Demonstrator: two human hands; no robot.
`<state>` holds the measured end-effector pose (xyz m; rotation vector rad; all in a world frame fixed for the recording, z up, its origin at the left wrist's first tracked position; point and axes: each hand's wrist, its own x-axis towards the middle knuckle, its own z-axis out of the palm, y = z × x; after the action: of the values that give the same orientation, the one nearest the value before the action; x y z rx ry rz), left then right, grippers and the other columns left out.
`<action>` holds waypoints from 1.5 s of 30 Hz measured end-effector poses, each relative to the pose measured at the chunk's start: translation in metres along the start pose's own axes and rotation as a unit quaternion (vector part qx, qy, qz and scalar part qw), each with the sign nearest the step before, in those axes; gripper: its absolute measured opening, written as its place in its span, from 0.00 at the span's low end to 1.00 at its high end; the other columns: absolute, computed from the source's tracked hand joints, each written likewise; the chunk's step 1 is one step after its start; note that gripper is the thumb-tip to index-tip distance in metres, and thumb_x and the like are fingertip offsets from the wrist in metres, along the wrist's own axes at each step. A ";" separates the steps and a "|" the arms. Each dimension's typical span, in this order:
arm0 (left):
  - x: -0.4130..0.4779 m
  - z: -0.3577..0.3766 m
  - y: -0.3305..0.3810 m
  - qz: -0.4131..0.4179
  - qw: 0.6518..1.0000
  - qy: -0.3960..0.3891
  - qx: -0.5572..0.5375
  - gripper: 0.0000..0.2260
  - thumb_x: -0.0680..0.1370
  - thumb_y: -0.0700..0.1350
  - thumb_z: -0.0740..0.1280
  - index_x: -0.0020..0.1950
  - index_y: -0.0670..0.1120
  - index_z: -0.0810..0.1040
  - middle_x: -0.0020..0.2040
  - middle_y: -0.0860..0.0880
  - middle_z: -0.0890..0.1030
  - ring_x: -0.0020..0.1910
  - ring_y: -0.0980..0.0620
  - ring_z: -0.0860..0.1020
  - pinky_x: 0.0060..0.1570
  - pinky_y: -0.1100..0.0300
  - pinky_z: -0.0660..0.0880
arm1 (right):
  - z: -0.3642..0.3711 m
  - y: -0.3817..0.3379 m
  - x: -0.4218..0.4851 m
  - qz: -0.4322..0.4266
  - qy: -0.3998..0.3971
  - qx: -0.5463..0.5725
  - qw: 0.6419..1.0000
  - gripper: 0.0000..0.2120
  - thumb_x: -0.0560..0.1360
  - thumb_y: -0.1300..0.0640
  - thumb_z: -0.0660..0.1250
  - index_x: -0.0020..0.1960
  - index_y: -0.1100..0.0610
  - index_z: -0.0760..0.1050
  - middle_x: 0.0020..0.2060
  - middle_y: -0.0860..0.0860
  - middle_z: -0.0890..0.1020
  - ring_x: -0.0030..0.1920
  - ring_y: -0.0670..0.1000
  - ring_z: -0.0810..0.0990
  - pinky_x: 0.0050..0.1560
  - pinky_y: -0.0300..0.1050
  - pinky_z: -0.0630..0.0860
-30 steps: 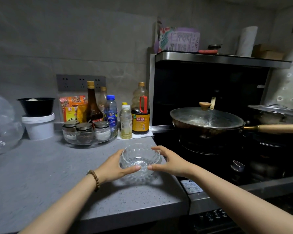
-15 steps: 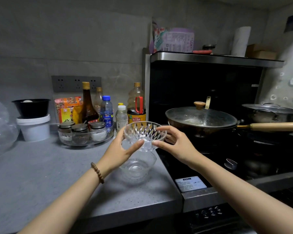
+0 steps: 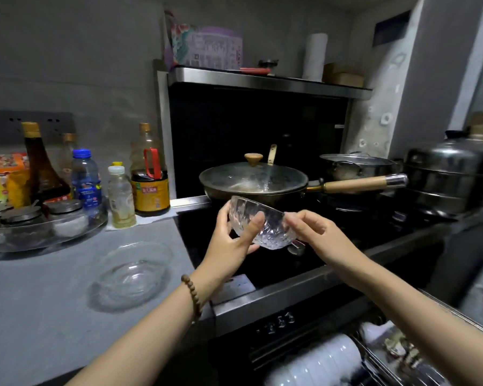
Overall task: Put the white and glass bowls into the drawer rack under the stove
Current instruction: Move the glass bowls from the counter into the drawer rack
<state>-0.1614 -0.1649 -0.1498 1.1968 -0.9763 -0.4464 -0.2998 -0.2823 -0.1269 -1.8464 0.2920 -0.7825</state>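
Note:
A cut-glass bowl (image 3: pixel 265 224) is held tilted in the air over the front of the black stove top (image 3: pixel 346 235). My left hand (image 3: pixel 232 243) grips its left side, thumb across the near wall. My right hand (image 3: pixel 318 235) pinches its right rim. A second, smooth glass bowl (image 3: pixel 131 271) stands on the grey counter (image 3: pixel 39 302) to the left. Below the stove, the open drawer rack (image 3: pixel 402 355) shows a row of white bowls (image 3: pixel 318 363) standing on edge.
A lidded wok (image 3: pixel 253 179) with a wooden handle and a steel pot (image 3: pixel 354 165) sit on the stove. A steel steamer (image 3: pixel 446 174) stands at the right. Bottles (image 3: pixel 148 174) and a glass tray of spice jars (image 3: pixel 45 224) line the back of the counter.
Both hands lifted the cut-glass bowl out of the smooth bowl and carried it right, over the stove front. The view turned right and down, revealing the drawer rack.

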 end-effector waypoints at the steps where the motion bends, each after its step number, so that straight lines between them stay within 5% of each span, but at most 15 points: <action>1: 0.001 0.014 -0.009 -0.025 1.000 -0.015 -0.003 0.40 0.61 0.68 0.70 0.70 0.60 0.61 0.65 0.56 0.72 0.56 0.59 0.79 0.44 0.65 0.79 | -0.015 0.005 -0.006 0.002 -0.002 -0.013 1.000 0.17 0.65 0.40 0.65 0.42 0.53 0.79 0.40 0.41 0.83 0.42 0.37 0.79 0.44 0.30 0.73; 6: 0.002 0.085 -0.055 -0.137 0.987 -0.073 -0.030 0.41 0.56 0.70 0.69 0.65 0.55 0.68 0.55 0.50 0.80 0.42 0.54 0.84 0.44 0.60 0.80 | -0.079 0.032 -0.038 0.019 -0.055 -0.056 0.997 0.12 0.70 0.52 0.68 0.45 0.60 0.80 0.38 0.49 0.85 0.42 0.42 0.82 0.48 0.32 0.75; 11: -0.001 0.143 -0.107 -0.220 0.963 -0.158 -0.007 0.42 0.53 0.75 0.70 0.62 0.57 0.70 0.55 0.50 0.82 0.45 0.50 0.84 0.45 0.56 0.81 | -0.134 0.069 -0.072 0.101 -0.084 -0.072 0.989 0.12 0.71 0.50 0.70 0.48 0.57 0.82 0.43 0.58 0.86 0.45 0.50 0.85 0.50 0.40 0.79; 18: -0.009 0.193 -0.176 -0.318 0.917 -0.239 -0.003 0.38 0.55 0.75 0.67 0.59 0.56 0.70 0.51 0.50 0.84 0.45 0.48 0.84 0.46 0.56 0.81 | -0.171 0.131 -0.097 0.233 -0.077 -0.026 0.969 0.13 0.69 0.50 0.72 0.48 0.58 0.83 0.46 0.60 0.86 0.45 0.52 0.84 0.47 0.37 0.79; 22: -0.017 0.200 -0.220 -0.376 0.897 -0.230 0.011 0.42 0.60 0.72 0.65 0.67 0.52 0.66 0.57 0.50 0.81 0.51 0.46 0.83 0.54 0.53 0.79 | -0.177 0.174 -0.100 0.319 -0.054 -0.009 0.946 0.10 0.73 0.56 0.70 0.50 0.61 0.82 0.44 0.56 0.87 0.41 0.47 0.84 0.47 0.39 0.80; 26: -0.030 0.190 -0.261 -0.344 0.903 -0.213 0.144 0.33 0.71 0.64 0.63 0.71 0.49 0.65 0.69 0.48 0.71 0.62 0.54 0.73 0.57 0.65 0.69 | -0.179 0.217 -0.097 0.388 -0.028 -0.011 0.921 0.06 0.76 0.60 0.66 0.48 0.61 0.81 0.34 0.48 0.86 0.32 0.41 0.82 0.37 0.34 0.77; 32: -0.052 0.169 -0.322 -0.223 0.835 -0.293 0.409 0.37 0.74 0.66 0.59 0.77 0.49 0.52 0.78 0.49 0.52 0.76 0.50 0.51 0.75 0.54 0.49 | -0.176 0.273 -0.088 0.503 0.007 -0.015 0.864 0.07 0.73 0.55 0.69 0.46 0.59 0.80 0.30 0.49 0.84 0.23 0.43 0.76 0.25 0.33 0.74; 37: -0.074 0.167 -0.353 -0.175 0.766 -0.355 0.507 0.46 0.66 0.76 0.44 0.77 0.51 0.43 0.78 0.49 0.40 0.76 0.48 0.36 0.72 0.47 0.32 | -0.165 0.310 -0.083 0.564 0.000 -0.067 0.823 0.15 0.74 0.52 0.68 0.53 0.64 0.78 0.46 0.59 0.80 0.34 0.50 0.74 0.37 0.41 0.75; 42: -0.085 0.165 -0.371 -0.128 0.766 -0.330 0.537 0.47 0.64 0.77 0.36 0.77 0.53 0.41 0.77 0.52 0.36 0.73 0.51 0.31 0.70 0.47 0.28 | -0.157 0.332 -0.082 0.603 -0.010 -0.045 0.797 0.18 0.75 0.56 0.67 0.60 0.67 0.76 0.35 0.53 0.75 0.30 0.46 0.70 0.29 0.37 0.71; 45: -0.088 0.165 -0.374 -0.121 0.770 -0.321 0.538 0.46 0.64 0.78 0.35 0.77 0.53 0.41 0.75 0.55 0.34 0.72 0.52 0.29 0.70 0.47 0.27 | -0.151 0.339 -0.081 0.627 -0.040 -0.046 0.777 0.10 0.76 0.56 0.66 0.47 0.64 0.77 0.31 0.51 0.73 0.28 0.47 0.69 0.25 0.36 0.70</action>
<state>-0.2732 -0.3221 -0.5209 2.3151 -1.8000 -0.5214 -0.4039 -0.4893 -0.4282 -1.3097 1.3363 0.2655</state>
